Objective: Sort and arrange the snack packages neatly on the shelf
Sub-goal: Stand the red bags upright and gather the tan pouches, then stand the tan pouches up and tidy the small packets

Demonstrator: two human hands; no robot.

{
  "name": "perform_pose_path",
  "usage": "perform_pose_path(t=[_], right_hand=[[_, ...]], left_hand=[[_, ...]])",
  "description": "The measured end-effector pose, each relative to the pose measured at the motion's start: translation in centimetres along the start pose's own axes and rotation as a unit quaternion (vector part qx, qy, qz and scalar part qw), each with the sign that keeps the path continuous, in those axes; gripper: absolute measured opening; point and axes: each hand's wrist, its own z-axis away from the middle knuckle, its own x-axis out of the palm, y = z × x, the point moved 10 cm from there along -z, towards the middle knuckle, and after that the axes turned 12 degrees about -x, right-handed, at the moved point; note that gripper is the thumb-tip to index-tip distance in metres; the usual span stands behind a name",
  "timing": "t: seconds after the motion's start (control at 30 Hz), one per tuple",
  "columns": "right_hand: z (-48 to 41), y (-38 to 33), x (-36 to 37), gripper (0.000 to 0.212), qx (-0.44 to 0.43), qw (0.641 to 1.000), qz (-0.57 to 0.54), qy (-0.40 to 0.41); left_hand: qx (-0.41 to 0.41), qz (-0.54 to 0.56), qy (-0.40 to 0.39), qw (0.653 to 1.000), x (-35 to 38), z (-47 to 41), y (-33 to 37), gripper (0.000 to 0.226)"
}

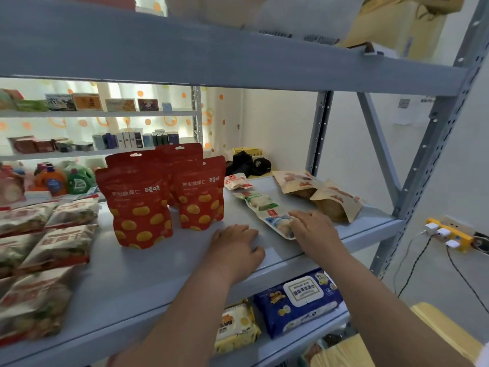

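Fingers (307,217) of the right hand (315,231) lie flat on the blue pouch (280,225) near the shelf's (158,274) front edge, pressing rather than gripping; the left hand (235,247) rests open, empty, beside it. Best slide the pouch square to that edge, in line with the green pouch (260,202) behind.

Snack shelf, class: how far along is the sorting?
Done: red pouches stand upright together; white packets lie grouped at left. In hand: right hand rests on a small clear packet; left hand lies flat on the shelf. Left: brown bags lie loosely.
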Motion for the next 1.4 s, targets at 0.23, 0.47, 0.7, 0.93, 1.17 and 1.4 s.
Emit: perform_pose_path(t=[0.23, 0.47, 0.7, 0.93, 1.17, 1.4], right_hand=[[0.4, -0.5, 1.0, 0.057, -0.082, 0.996, -0.014, -0.035], [0.5, -1.1, 0.7, 0.054, -0.097, 0.995, -0.013, -0.023], [0.0, 3.2, -7.2, 0.036, -0.136, 0.977, -0.07, 0.151], [-4.2, 15.7, -7.4, 0.052, 0.052, 0.998, -0.023, 0.024], [-4.3, 20.9, -6.4, 0.063, 0.148, 0.988, -0.02, -0.026], [-6.8, 20.8, -5.0, 0.071, 0.185, 0.97, -0.028, -0.158]], left_hand=[[-0.01, -0.006, -0.011, 1.0, 0.5, -0.1, 0.0, 0.058], [-0.02, 0.015, -0.005, 1.0, -0.3, -0.2, 0.2, 0.052], [-0.003, 0.082, 0.024, 0.996, -4.5, -4.8, 5.7, 0.035], [-0.017, 0.127, 0.001, 0.992, -2.7, -13.5, 11.6, 0.04], [-0.171, 0.136, -0.055, 0.974, 2.5, -22.0, 10.3, 0.047], [-0.273, 0.169, -0.079, 0.944, 4.2, -26.8, 9.1, 0.073]])
